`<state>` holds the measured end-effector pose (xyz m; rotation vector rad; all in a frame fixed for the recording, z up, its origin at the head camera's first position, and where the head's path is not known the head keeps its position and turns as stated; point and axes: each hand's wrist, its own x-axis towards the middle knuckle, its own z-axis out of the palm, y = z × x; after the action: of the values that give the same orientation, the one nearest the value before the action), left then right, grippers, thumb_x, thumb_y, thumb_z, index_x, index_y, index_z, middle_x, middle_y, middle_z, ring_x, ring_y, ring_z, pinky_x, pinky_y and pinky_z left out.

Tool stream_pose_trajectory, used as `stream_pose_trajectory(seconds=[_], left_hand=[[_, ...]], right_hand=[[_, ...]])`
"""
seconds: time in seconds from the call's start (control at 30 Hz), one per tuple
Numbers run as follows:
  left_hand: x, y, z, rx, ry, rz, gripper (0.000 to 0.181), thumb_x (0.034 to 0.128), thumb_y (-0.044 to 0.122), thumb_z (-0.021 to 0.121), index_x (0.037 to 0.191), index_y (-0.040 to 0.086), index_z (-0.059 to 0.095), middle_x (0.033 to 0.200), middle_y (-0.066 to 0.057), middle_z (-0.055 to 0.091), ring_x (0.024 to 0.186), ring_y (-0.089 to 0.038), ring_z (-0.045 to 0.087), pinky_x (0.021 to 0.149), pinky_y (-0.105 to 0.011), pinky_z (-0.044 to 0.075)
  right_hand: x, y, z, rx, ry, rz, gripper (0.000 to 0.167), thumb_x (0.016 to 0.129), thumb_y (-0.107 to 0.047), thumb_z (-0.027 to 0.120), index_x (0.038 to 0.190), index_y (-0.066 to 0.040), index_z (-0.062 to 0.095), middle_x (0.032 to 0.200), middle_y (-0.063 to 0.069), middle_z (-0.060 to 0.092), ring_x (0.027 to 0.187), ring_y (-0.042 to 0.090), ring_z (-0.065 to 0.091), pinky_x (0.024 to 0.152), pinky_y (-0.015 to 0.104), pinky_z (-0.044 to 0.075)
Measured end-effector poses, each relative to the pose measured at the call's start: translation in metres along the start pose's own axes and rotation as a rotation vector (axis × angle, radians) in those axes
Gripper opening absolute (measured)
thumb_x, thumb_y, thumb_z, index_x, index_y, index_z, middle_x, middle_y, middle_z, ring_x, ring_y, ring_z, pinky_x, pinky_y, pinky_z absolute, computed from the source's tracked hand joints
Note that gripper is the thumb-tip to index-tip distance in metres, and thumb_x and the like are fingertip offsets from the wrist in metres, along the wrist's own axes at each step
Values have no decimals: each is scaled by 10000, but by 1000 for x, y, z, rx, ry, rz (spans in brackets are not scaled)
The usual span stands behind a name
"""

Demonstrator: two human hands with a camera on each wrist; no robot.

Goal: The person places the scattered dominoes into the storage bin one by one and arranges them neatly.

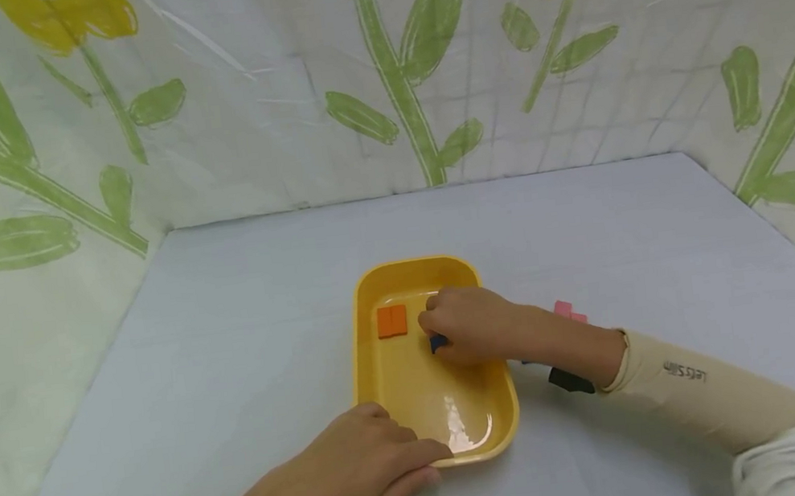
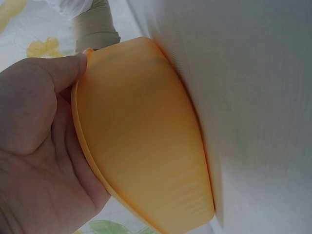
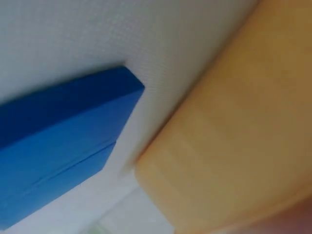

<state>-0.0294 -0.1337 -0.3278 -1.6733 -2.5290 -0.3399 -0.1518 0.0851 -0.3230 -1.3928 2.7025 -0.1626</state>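
Note:
A yellow rectangular tray with rounded corners stands on the table. My left hand grips its near left rim; in the left wrist view the thumb and fingers hold the edge of the tray. Over the tray's right half, my right hand pinches a small dark blue block, mostly hidden by the fingers. Two orange pieces lie side by side in the tray, left of that hand.
Pink blocks and a dark block lie right of the tray, partly behind my right forearm. The right wrist view shows a blue block on the table beside the tray's outer wall. A flower-patterned curtain hangs behind.

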Motion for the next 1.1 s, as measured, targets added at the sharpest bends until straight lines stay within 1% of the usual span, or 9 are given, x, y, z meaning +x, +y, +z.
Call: stream_pose_trajectory(seconds=[0.1,0.2,0.33,0.43,0.53,0.63,0.77,0.97,1.1], left_hand=[[0,0,1,4,9,-1,211,1055,316,507,1155,244,678,793,169,611,724,36,542,752,-238,394],[0,0,1,6,17,-1,209,1055,319,505,1144,242,678,775,168,595,712,35,528,750,-237,393],[-1,0,1,15,25,1,185,1050,316,515,1117,240,670,744,166,560,687,30,498,740,-233,389],[-2,0,0,13,16,-3,178,1051,317,513,1107,241,664,739,170,554,678,31,493,727,-231,385],[-3,0,-2,10,4,-10,188,1055,326,504,1110,244,665,751,174,566,686,32,501,725,-230,385],[-3,1,-2,9,9,-11,196,1056,326,503,1122,243,668,765,171,576,700,29,510,733,-231,387],[-3,1,0,1,24,-10,198,1054,321,509,1131,236,670,775,168,585,712,28,521,745,-233,390],[-2,0,1,-19,6,-20,222,1067,327,474,1136,234,664,796,171,603,729,30,535,759,-237,396],[-1,0,2,-22,-1,-20,223,1068,325,470,1136,234,662,806,172,611,735,30,542,759,-238,401]], right_hand=[[-5,-2,-2,-20,24,-27,105,859,-168,751,839,-113,664,787,-11,533,719,183,494,631,273,432],[-13,-6,-4,-44,44,-81,88,879,-141,716,810,-116,670,774,-20,536,712,171,492,635,257,436],[-20,-13,-5,-53,15,-129,119,898,-118,678,782,-117,651,756,-32,530,704,150,485,620,226,434],[-22,-17,-4,-37,-21,-120,116,908,-144,678,800,-121,644,776,-37,555,734,145,498,626,217,442],[-22,-18,-3,-13,-39,-102,113,916,-171,680,816,-133,645,812,-40,586,763,147,513,632,221,446],[-22,-18,-2,-20,-34,-104,108,919,-185,681,825,-140,651,853,-35,601,782,156,524,647,228,450],[-20,-17,-1,-41,-13,-128,105,916,-193,689,832,-140,655,882,-19,613,789,169,533,659,235,454],[-15,-16,1,-66,-5,-146,106,925,-214,675,869,-126,662,935,18,645,801,182,546,683,248,462],[-14,-14,2,-82,12,-173,116,921,-205,670,849,-121,635,920,26,630,795,198,541,701,274,453]])
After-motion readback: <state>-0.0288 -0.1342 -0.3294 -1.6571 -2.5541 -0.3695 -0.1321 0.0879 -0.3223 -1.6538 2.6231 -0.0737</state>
